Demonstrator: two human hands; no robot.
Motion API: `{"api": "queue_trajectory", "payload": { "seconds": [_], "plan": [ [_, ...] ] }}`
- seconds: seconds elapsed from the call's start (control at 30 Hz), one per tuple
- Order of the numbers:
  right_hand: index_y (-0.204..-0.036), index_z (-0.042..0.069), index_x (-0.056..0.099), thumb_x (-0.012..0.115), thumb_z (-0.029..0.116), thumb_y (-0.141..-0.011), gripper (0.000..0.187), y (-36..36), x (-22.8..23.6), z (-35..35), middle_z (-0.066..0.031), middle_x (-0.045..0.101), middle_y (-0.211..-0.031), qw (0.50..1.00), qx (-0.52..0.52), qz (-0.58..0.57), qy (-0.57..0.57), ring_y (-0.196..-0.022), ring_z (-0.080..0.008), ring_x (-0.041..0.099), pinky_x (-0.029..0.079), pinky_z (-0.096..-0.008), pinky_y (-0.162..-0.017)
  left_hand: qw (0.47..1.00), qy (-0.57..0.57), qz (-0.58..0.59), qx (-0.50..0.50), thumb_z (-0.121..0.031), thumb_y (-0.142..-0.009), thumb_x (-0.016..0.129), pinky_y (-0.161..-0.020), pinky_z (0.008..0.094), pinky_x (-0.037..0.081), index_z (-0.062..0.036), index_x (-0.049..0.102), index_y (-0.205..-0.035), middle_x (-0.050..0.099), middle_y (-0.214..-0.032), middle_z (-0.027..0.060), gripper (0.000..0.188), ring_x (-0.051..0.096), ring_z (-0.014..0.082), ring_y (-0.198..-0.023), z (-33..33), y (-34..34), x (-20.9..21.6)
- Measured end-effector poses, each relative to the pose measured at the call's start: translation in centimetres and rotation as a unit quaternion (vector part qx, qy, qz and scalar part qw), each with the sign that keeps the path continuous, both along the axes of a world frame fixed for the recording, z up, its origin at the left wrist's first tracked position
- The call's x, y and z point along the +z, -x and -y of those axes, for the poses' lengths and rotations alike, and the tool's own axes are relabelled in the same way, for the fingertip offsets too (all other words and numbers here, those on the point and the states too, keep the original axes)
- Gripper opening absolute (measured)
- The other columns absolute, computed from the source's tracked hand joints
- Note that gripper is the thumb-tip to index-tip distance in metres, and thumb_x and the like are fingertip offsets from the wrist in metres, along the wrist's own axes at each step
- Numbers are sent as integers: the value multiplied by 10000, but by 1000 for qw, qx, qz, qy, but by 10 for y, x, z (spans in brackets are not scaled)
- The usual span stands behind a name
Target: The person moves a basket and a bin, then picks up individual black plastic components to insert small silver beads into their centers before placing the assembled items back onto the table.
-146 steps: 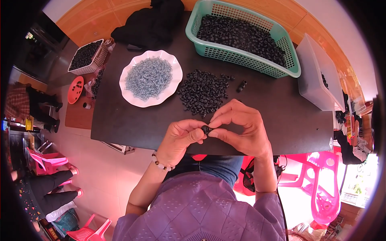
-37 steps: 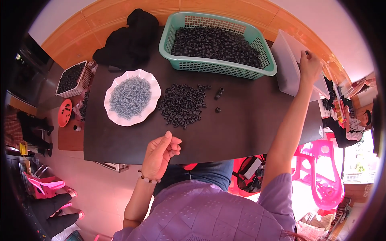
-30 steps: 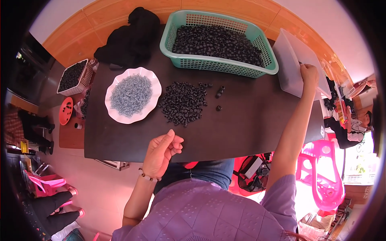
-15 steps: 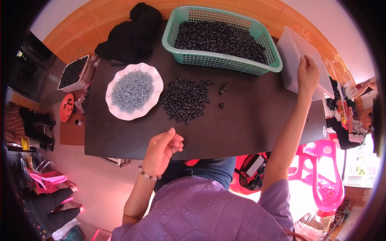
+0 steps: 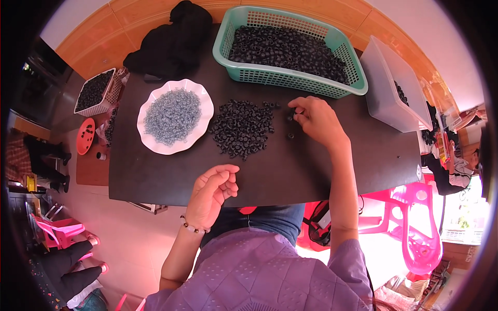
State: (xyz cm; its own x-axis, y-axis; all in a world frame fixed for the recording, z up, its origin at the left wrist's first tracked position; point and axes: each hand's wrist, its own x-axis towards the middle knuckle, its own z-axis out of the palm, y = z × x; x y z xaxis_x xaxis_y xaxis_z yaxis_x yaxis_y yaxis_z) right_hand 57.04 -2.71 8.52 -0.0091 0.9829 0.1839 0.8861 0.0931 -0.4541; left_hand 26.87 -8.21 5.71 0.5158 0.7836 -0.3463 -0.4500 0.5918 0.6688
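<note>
My right hand (image 5: 319, 120) reaches over the table, thumb and fingertips closed on one of the small black caps (image 5: 291, 117) right of the main pile. A single loose black cap (image 5: 290, 136) lies just in front of it. Close to the table's near edge, my left hand (image 5: 211, 191) is held with thumb and fingers pinched; anything between them is too small or hidden. Beyond it lies a pile of small black caps (image 5: 242, 129). To the pile's left, a white scalloped plate (image 5: 150, 146) holds many small clear rings (image 5: 174, 116).
A green basket (image 5: 290, 78) full of black pieces stands at the back. On the right is a clear plastic box (image 5: 386, 111) with some black pieces inside. Black cloth (image 5: 168, 46) lies back left. A pink stool (image 5: 420, 233) stands right of me; other people are at both sides.
My right hand has come from the clear box leftward to the loose black caps. Black pieces now show inside the box. My left hand has hardly moved.
</note>
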Motion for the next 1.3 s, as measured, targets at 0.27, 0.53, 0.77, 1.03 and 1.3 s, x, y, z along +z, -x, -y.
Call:
{"api": "queue_trajectory", "payload": {
  "seconds": [0.27, 0.53, 0.77, 1.03, 1.3],
  "plan": [
    [-943, 76, 656, 607, 55, -780, 171, 2, -4, -1, -105, 613, -836, 999, -18, 38, 32, -886, -291, 590, 483, -413, -754, 1000, -5, 5, -14, -185, -940, 553, -711, 243, 491, -11, 646, -1026, 615, -823, 8, 216, 584, 95, -745, -1, -2, -2],
    [-911, 32, 639, 663, 50, -763, 151, 16, -2, 6, -82, 604, -767, 998, 11, -17, -53, -706, -217, 576, 465, -335, -651, 1000, -18, 0, -21, -205, -954, 549, -707, 224, 485, -16, 646, -1031, 613, -819, -4, 227, 578, 78, -749, -4, -14, 1],
    [-939, 17, 659, 727, 84, -764, 199, 50, 19, 31, -55, 621, -800, 968, 53, -243, -39, -730, -140, 574, 451, -272, -655, 1000, -20, -11, -5, -239, -964, 539, -701, 240, 496, 3, 626, -1049, 635, -880, 45, 271, 599, 108, -763, -8, -23, 1],
    [-878, 47, 676, 795, 88, -678, 236, 91, 20, 59, -58, 621, -826, 935, 195, -254, -154, -765, -202, 577, 460, -301, -669, 991, -25, 116, -66, -261, -965, 547, -748, 257, 494, -3, 602, -1143, 648, -934, 58, 319, 598, 114, -813, -5, -13, 1],
    [-878, 55, 687, 802, 142, -686, 240, 105, 13, 65, -42, 611, -814, 921, 226, -264, -174, -744, -190, 552, 439, -300, -645, 979, -15, 185, -85, -249, -950, 574, -739, 266, 494, 4, 609, -1127, 641, -895, 50, 311, 600, 129, -801, 2, -2, -7]
  ]
}}
